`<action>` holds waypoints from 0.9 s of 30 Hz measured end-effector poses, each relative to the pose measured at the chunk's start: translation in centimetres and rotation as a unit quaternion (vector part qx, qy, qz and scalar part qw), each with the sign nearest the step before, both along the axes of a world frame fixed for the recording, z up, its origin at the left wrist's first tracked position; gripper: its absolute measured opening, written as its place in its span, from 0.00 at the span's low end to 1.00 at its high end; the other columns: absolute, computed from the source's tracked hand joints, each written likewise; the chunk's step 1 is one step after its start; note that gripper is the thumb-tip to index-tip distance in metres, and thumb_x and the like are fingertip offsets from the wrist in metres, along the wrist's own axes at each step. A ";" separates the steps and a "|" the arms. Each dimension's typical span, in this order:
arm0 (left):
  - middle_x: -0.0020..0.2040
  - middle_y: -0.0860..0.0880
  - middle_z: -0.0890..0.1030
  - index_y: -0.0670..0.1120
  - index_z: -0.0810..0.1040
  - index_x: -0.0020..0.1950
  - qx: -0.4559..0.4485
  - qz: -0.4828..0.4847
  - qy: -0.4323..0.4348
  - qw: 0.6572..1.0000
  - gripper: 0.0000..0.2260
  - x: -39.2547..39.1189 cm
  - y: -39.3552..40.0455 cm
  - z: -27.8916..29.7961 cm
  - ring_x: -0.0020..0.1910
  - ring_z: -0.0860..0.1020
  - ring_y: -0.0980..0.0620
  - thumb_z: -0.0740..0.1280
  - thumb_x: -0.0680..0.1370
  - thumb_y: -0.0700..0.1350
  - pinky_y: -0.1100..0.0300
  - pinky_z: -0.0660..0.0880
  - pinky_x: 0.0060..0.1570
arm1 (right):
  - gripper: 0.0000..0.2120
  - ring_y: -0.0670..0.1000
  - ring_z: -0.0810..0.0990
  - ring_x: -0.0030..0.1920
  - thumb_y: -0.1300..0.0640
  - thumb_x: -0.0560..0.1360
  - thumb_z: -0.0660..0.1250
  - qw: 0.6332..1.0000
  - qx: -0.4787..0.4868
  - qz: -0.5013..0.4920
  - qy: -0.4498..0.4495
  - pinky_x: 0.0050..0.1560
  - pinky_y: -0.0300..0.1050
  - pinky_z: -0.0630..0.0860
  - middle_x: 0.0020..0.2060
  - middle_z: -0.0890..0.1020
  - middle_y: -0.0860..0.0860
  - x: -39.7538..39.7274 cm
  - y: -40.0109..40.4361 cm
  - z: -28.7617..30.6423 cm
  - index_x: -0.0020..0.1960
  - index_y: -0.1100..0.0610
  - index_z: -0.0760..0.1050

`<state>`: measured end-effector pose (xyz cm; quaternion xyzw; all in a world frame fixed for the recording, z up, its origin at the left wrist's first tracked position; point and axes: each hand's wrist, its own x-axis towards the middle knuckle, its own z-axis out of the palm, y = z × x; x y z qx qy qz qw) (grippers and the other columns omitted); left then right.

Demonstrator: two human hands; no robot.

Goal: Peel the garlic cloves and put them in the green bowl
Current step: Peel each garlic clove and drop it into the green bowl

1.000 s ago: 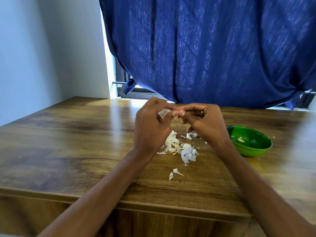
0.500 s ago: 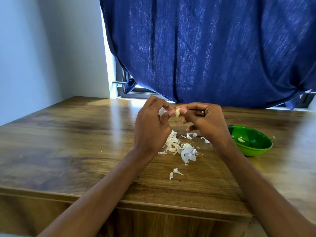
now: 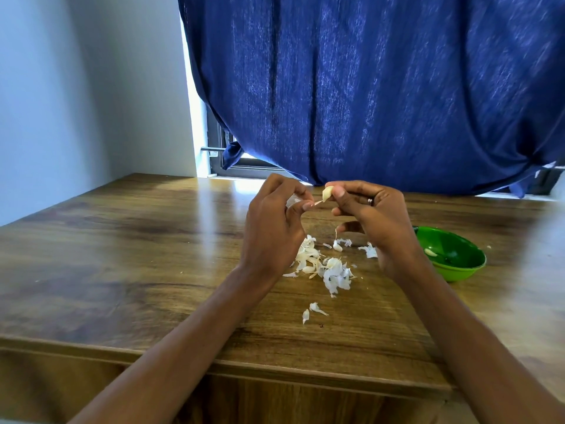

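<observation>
Plainly, the tabletop point(image 3: 122, 255) below would catch a dropped clove among the heap of skins point(image 3: 328, 267), where it hides easily. That risk seems real: the right hand point(image 3: 371, 215) pinches the garlic clove point(image 3: 327, 192) by fingertips alone, while the left hand point(image 3: 275, 221), closed narrow, tugs a skin strip point(image 3: 318, 202). Well right sits the green bowl point(image 3: 458, 270), one peeled clove point(image 3: 430, 252) inside.

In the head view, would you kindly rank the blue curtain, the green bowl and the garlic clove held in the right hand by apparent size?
1. blue curtain
2. green bowl
3. garlic clove, pinched in the right hand
</observation>
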<state>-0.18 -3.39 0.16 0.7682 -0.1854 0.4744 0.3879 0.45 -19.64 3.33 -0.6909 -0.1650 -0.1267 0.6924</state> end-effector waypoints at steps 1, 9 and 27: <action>0.48 0.51 0.78 0.44 0.81 0.48 0.000 -0.004 0.001 1.000 0.04 0.0 0.0 0.0 0.43 0.77 0.54 0.70 0.78 0.35 0.56 0.77 0.36 | 0.07 0.45 0.84 0.39 0.58 0.76 0.72 1.000 0.007 0.002 0.006 0.34 0.39 0.81 0.43 0.88 0.49 0.0 0.0 0.1 0.54 0.55 0.83; 0.47 0.53 0.85 0.47 0.85 0.55 -0.030 -0.051 0.058 0.997 0.07 -0.3 0.2 -0.2 0.29 0.79 0.61 0.71 0.79 0.39 0.51 0.81 0.34 | 0.12 0.42 0.84 0.41 0.54 0.71 0.72 0.993 0.094 0.047 0.059 0.36 0.38 0.79 0.44 0.87 0.48 -0.4 -0.2 0.5 0.54 0.53 0.83; 0.46 0.57 0.87 0.49 0.88 0.49 -0.003 -0.023 0.073 0.997 0.05 -0.6 0.2 -0.2 0.28 0.78 0.65 0.74 0.77 0.48 0.50 0.81 0.40 | 0.14 0.42 0.83 0.41 0.52 0.67 0.72 0.988 0.094 0.096 0.080 0.35 0.37 0.79 0.43 0.87 0.48 -0.3 -0.5 0.6 0.52 0.53 0.84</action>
